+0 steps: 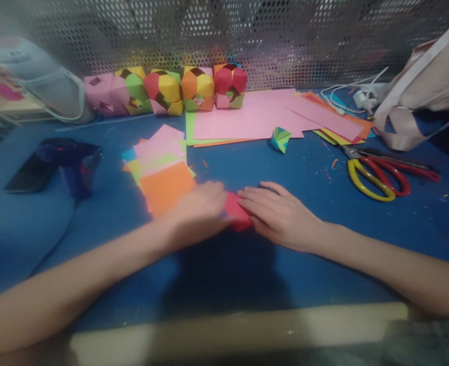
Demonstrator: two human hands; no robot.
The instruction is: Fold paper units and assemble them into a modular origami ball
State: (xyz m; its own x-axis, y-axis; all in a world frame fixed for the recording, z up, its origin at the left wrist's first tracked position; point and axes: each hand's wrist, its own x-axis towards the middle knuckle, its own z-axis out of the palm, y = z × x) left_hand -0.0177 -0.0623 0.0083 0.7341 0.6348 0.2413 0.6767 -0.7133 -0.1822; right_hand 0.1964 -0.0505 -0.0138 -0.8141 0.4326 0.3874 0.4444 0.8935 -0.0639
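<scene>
A small piece of red paper [238, 212] lies flat on the blue table between my two hands. My left hand [203, 209] is at its left edge, blurred, with the fingers curled toward the paper; whether they grip it is not clear. My right hand [279, 213] rests on the paper's right side, its fingers stretched out and lying flat. Just beside my left hand is a pile of coloured squares with an orange paper square [167, 187] on top. Beyond the hands sits a small folded green and blue paper piece [281, 139].
Several folded paper balls [163, 91] line the back by a perforated metal screen [277, 40]. Pink paper sheets [243, 119] lie near them. Scissors [377, 175] are at right. A glue gun [75, 165] and a dark phone [31, 170] are at left, a bottle [41, 76] behind.
</scene>
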